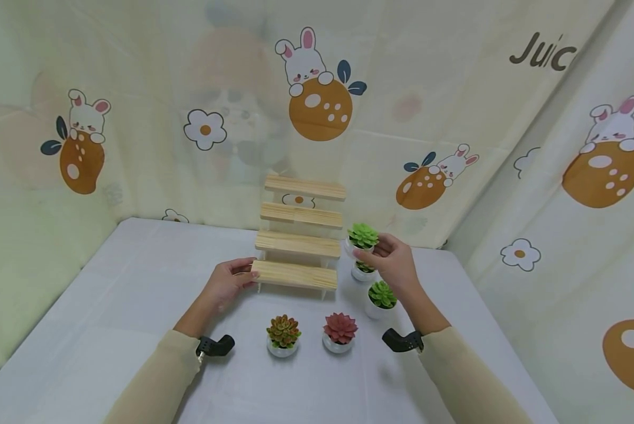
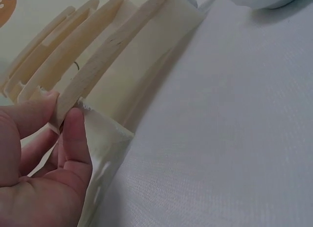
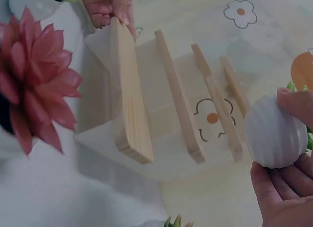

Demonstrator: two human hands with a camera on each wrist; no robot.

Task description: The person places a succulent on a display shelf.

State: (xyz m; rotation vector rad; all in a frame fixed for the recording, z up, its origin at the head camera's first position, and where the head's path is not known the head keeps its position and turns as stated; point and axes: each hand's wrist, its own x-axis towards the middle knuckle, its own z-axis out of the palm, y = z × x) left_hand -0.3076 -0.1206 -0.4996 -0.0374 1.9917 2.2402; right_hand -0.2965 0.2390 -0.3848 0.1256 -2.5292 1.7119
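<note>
A tiered display stand with several pale wooden boards [image 1: 295,275] stands at the back of the table. My left hand [image 1: 226,285] pinches the left end of its lowest board, thumb on top and fingers beneath, as the left wrist view [image 2: 54,153] shows. To the right of the stand, my right hand [image 1: 397,265] holds a bright green succulent [image 1: 363,234] in a ribbed white pot [image 3: 274,131], raised beside the boards. Below it, a second potted succulent [image 1: 363,273] is partly hidden by the hand. Another green potted succulent [image 1: 382,295] stands nearer, by the right forearm.
In front of the stand sit a red-green succulent [image 1: 284,333] and a dark pink succulent [image 1: 340,328], both in white pots. A white cloth covers the table [image 1: 152,282]. Printed curtains [image 1: 136,76] enclose the back and sides.
</note>
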